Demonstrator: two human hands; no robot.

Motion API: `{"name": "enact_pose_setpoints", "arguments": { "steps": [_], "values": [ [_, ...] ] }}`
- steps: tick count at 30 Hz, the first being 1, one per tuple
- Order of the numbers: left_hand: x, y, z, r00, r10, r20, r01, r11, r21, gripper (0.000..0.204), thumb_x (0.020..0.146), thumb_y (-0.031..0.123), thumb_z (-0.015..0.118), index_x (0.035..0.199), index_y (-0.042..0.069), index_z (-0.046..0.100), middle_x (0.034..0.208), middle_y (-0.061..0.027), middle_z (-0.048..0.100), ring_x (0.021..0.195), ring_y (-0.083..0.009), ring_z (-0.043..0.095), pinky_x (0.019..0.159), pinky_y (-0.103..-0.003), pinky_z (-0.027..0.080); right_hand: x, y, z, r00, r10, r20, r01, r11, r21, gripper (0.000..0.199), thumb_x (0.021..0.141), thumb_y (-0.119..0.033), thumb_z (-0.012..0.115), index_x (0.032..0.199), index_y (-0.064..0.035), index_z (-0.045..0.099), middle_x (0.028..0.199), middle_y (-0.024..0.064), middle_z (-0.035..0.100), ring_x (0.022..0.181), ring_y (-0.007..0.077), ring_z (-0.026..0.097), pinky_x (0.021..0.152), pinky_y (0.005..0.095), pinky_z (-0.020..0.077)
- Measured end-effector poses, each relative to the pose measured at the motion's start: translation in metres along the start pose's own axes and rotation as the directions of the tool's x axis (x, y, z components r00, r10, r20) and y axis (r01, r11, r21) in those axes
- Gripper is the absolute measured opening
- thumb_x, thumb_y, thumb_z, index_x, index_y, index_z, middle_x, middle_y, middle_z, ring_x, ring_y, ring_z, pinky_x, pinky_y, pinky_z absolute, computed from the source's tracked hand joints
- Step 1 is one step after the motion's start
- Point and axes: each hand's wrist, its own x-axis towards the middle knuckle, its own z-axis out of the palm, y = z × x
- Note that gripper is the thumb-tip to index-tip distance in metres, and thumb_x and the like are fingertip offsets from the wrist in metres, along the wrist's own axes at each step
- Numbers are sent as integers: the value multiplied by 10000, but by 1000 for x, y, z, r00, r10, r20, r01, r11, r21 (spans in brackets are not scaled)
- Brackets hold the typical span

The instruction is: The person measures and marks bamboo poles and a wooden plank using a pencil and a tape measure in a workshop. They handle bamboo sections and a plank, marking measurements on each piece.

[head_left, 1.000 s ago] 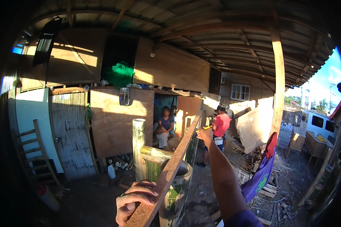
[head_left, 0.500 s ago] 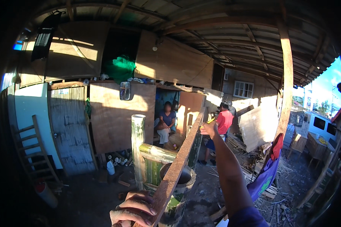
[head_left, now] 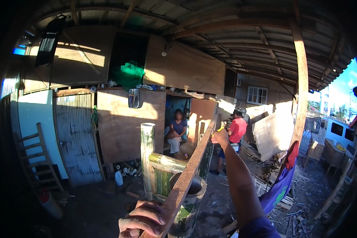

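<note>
Wooden plank (head_left: 190, 166) held at both ends under a corrugated roof (head_left: 234, 35).
Left hand (head_left: 142, 220) curls round its near end; right hand (head_left: 220, 137) pinches the far end above bamboo posts (head_left: 147, 158), dirt floor (head_left: 95, 206) and scattered scrap wood (head_left: 265, 186).

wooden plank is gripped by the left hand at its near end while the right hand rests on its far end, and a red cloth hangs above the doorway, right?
Not quite. The cloth above the doorway is green, not red, as the head view shows. The rest holds: the left hand grips the near end of the wooden plank and the right hand is at its far end.
</note>
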Motion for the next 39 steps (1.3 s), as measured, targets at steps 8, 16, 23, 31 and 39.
{"name": "enact_pose_setpoints", "arguments": {
  "steps": [8, 16, 23, 31, 39],
  "values": [
    [-6, 1, 3, 1000, 14, -18, -13, 1000, 23, 416, 917, 281, 458, 941, -30, 732, 1038, -248, 694, 1055, -424, 605, 1014, -543, 366, -16, -5, 9, 996, 8, -92, -8, 1000, 2, 309, 880, -142, 639, 1046, 118, 618, 852, 231, 690, 680, 322, 719, 590, 433, 644],
    [-4, 8, 7, 995, 86, -42, -83, 993, 85, 415, 907, 279, 465, 938, -33, 736, 1039, -247, 698, 1052, -428, 608, 1010, -539, 369, -151, -100, 30, 962, -224, -152, 236, 970, 63, 326, 961, -268, 549, 966, 46, 636, 779, 102, 672, 614, 179, 664, 530, 314, 571],
    [-39, 24, 10, 972, 88, -217, -44, 979, 200, 387, 838, 143, 761, 1172, -35, 683, 1320, -284, 572, 1245, -360, 558, 1019, -441, 455, -409, -147, 90, 741, -656, 144, 663, 679, -314, 334, 1003, -342, 597, 1065, -19, 654, 745, 166, 653, 651, 301, 668, 609, 393, 492],
    [-92, 62, 47, 896, -46, -442, 251, 874, 417, 958, 837, 387, 753, 1528, -15, 225, 1477, -253, 403, 1372, -357, 437, 1139, -512, 354, -455, -178, 127, 807, -589, 48, 526, 679, -512, 251, 939, -217, 610, 874, 17, 671, 720, 260, 607, 714, 449, 631, 609, 476, 494],
    [-77, 66, -23, 749, 100, -655, 236, 884, 404, 548, 900, 184, 698, 1351, -39, 479, 1323, -171, 561, 1255, -255, 541, 1089, -399, 418, -444, -187, 190, 855, -508, 102, 480, 702, -526, 315, 961, -273, 570, 923, 25, 665, 809, 292, 645, 841, 491, 634, 760, 532, 501]
  ]
}}
